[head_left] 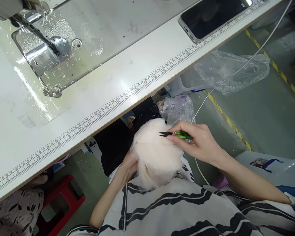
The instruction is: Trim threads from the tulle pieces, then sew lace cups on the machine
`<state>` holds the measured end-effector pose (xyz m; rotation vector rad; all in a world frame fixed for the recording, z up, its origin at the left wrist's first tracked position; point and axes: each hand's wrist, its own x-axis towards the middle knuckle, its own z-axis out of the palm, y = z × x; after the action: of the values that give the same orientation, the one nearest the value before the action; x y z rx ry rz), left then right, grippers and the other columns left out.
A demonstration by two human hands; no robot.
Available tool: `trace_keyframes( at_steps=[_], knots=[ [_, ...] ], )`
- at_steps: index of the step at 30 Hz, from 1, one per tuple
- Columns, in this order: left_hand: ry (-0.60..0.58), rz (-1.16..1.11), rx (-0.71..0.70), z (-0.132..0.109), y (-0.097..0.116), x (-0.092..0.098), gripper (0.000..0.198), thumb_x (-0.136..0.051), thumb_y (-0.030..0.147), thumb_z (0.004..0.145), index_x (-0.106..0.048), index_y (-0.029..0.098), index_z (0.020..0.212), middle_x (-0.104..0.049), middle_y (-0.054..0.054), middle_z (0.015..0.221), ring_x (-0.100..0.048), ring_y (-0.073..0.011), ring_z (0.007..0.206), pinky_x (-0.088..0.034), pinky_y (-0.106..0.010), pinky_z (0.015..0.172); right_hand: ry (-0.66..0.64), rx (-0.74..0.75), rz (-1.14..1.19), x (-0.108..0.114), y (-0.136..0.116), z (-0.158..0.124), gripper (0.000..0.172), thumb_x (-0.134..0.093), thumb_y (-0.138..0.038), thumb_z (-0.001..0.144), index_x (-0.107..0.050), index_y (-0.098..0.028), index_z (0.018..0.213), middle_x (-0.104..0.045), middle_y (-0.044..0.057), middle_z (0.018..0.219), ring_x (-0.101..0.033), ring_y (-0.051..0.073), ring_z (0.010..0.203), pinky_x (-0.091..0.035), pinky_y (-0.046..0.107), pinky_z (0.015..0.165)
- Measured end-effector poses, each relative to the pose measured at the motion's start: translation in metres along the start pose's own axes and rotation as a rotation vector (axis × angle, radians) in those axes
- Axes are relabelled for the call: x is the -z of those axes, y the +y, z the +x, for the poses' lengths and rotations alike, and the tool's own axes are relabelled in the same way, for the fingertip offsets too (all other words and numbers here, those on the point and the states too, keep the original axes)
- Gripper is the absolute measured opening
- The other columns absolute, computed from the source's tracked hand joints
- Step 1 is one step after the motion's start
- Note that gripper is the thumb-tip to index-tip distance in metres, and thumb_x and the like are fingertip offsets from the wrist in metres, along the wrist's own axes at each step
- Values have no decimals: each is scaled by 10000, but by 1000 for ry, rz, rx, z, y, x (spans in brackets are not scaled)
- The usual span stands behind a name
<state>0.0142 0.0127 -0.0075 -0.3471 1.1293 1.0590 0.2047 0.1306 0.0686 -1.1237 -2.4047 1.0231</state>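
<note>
In my right hand (202,142) is a pair of green-handled thread snips (183,135), pinched between thumb and fingers. Their dark pointed blades lie over a puffy cream tulle bundle (159,147), pointing left; I cannot tell whether they touch it. The bundle rests in my lap, with looser sheer tulle hanging at its lower end. My left hand (132,160) holds it from the left, the fingers mostly hidden beneath the fabric.
A sewing machine (46,49) is set in the white table (117,82), whose front edge carries a printed ruler. A phone (211,19) lies at the right. Below are plastic bags (233,72), a white cable (245,67), a red stool (63,203) and a clear bin (280,170).
</note>
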Motion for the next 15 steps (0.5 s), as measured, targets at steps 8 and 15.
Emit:
trace_keyframes(
  at_steps=[8, 15],
  knots=[
    [1, -18, 22, 0, 1, -5, 526, -844, 27, 414, -733, 237, 884, -752, -13, 908, -705, -262, 889, -572, -288, 706, 98, 71, -112, -4, 3, 3, 149, -583, -351, 942, -600, -204, 921, -700, -7, 748, -536, 96, 498, -357, 249, 504],
    [-19, -49, 42, 0, 1, -6, 505, -846, 44, 419, -739, 258, 864, -755, 0, 850, -711, -272, 853, -577, -303, 655, 159, 116, -169, -8, 3, 3, 149, -614, -371, 922, -603, -222, 911, -702, 4, 721, -609, 141, 570, -419, 281, 560]
  ],
)
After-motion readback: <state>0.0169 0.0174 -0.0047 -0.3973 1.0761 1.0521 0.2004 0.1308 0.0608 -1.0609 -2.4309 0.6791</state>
